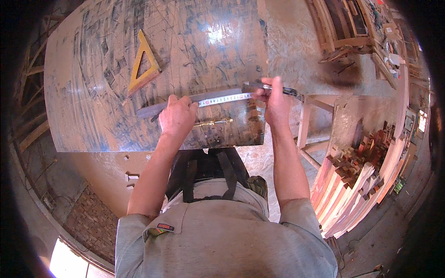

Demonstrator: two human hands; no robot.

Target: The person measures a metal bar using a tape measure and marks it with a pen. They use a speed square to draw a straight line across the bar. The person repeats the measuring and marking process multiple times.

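Note:
A narrow grey-brown strip (153, 110) lies across the worn table near its front edge. Along its near side runs the white blade of a tape measure (225, 99). My left hand (178, 116) is closed over the blade's left part and presses on the strip; a small dark piece pokes out beneath it. At the right end of the blade, my right hand (274, 103) is closed on a dark, slim tool (289, 91) with a shiny part, somewhat blurred. Nearer me lies a thin brass-coloured rod (213, 123). A yellow set square (144, 67) rests farther back on the left.
The scuffed, stained tabletop (92, 60) ends just right of my right hand. Beyond it on the right stand a wooden frame (352, 41) and a rack with stacked wood offcuts (366, 153). Small wooden blocks (92, 222) cover the floor at lower left.

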